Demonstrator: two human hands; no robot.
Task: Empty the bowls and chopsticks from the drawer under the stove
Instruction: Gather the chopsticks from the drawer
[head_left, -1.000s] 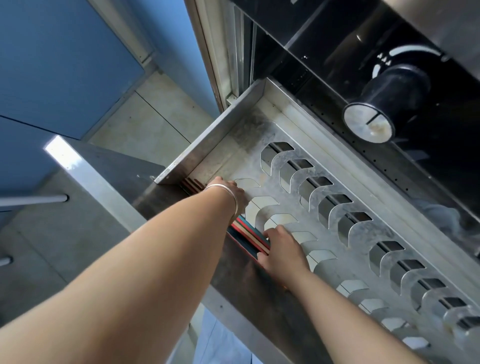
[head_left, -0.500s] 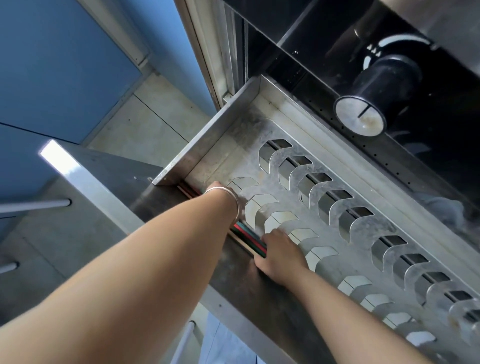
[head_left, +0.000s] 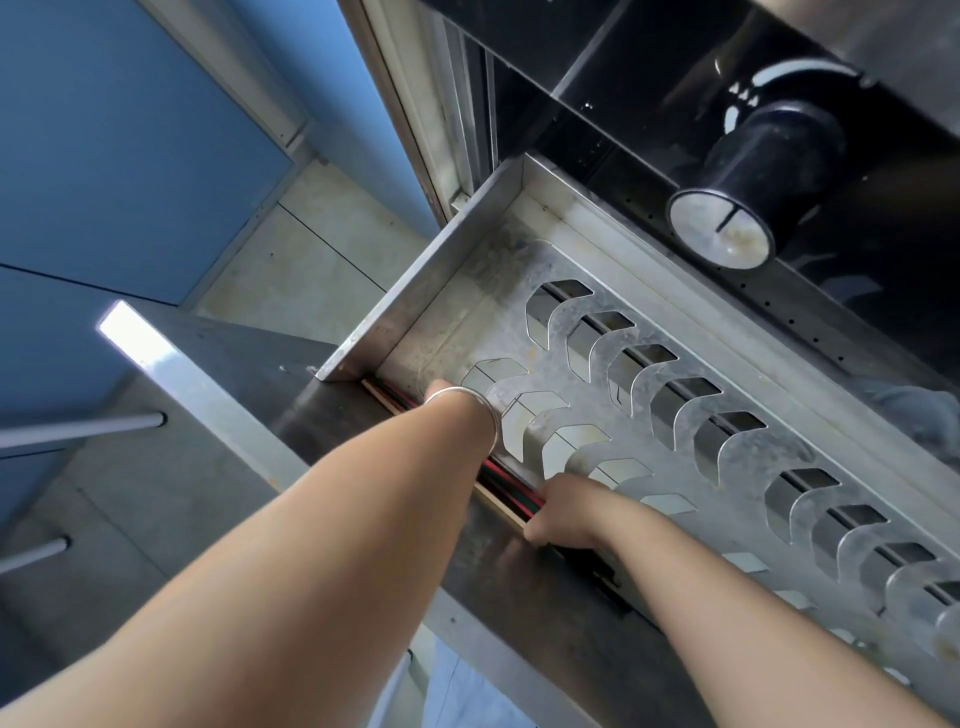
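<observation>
Right hand (head_left: 563, 512): fingers are curled down onto the coloured chopsticks (head_left: 511, 491) lying in the front slot of the open drawer (head_left: 415, 296). Left hand (head_left: 441, 391), wrist ringed by a bangle (head_left: 475, 408), is sunk into the same slot; finger state cannot be told. A slotted metal rack (head_left: 644, 426) fills the drawer beneath a black knob (head_left: 748, 182).

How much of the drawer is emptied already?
Done: the drawer under the stove is pulled open, and no bowls show in the slotted metal rack. In hand: the left hand and right hand both reach into the front gap where coloured chopsticks lie. Whether either has a firm hold is hidden. Left: lifting the chopsticks out.
</observation>
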